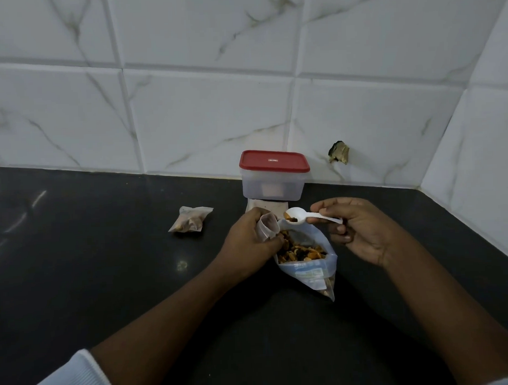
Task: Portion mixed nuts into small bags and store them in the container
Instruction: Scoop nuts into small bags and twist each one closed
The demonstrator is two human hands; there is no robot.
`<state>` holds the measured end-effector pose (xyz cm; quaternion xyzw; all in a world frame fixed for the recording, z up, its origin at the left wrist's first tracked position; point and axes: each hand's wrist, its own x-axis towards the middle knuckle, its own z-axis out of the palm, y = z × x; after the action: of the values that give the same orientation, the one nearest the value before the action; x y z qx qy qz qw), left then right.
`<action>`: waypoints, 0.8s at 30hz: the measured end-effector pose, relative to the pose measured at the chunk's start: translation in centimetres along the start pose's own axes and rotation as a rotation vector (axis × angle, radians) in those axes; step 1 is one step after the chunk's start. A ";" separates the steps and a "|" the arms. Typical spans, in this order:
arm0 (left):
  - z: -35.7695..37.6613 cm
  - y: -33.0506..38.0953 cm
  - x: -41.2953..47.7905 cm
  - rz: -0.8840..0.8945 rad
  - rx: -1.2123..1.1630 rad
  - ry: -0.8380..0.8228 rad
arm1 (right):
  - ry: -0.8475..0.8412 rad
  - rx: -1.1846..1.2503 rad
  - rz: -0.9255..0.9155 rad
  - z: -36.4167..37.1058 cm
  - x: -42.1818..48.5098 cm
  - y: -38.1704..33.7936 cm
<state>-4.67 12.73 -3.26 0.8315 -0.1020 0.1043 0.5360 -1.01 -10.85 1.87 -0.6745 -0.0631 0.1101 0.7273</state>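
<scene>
Plastic small bag [267, 227], limp and light: left hand [248, 235] grips its mouth; right hand [360, 230] pinches the loaded spoon [305, 218] by its handle.

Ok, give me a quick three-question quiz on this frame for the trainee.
1. True or false: the container has its red lid off.
2. Fill in: the left hand holds open a ____.
3. The white spoon carrying nuts is held by: A left hand; B right hand; C neither.
Key: 1 false; 2 small bag; 3 B.
</scene>
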 end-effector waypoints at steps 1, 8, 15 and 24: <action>0.0 -0.1 0.0 0.004 -0.002 0.000 | -0.021 -0.004 -0.041 0.6 -0.3 -0.1; 0.2 -0.4 0.1 0.051 -0.037 0.038 | -0.088 -0.593 -0.387 3.4 -2.0 0.0; 0.3 -0.4 0.1 0.027 -0.136 0.083 | -0.115 -0.768 -0.555 3.7 -2.1 0.7; -0.3 0.1 0.3 -0.109 -0.235 0.107 | 0.010 -1.057 -0.458 0.7 -0.9 0.6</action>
<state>-4.44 12.97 -2.91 0.7606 -0.0392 0.1066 0.6393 -2.14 -10.34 1.35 -0.9160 -0.2504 -0.0998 0.2970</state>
